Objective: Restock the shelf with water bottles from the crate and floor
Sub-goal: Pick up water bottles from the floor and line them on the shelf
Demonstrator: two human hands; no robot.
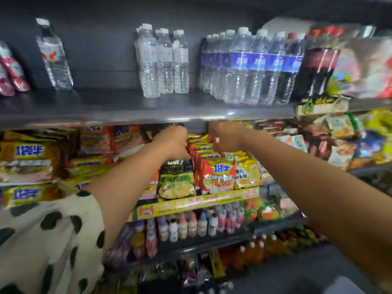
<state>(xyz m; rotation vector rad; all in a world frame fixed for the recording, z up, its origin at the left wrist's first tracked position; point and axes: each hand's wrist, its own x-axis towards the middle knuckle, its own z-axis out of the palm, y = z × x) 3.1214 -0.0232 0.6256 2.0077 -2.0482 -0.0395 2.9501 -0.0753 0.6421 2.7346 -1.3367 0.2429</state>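
Bottles (pixel 164 62) stand in clusters on a dark shelf (pixel 118 105) in a shop aisle, noodle packets (pixel 216 172) racked below. Both hands reach under that shelf's edge, well below the bottles: left hand (pixel 172 143) curled, its grip hidden; right hand (pixel 224 137) pinching a packet top.

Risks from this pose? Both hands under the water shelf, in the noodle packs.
1. Both hands, left hand and right hand, sit among the noodle packs, close under the top shelf edge; lifting them could knock the edge or drag packs off.
2. The lone bottle appears tilted; a jolt to the shelf might topple it.
3. Neither hand visibly holds a water bottle, so restocking may be stalled; the frame is blurred, so the grip is unclear.
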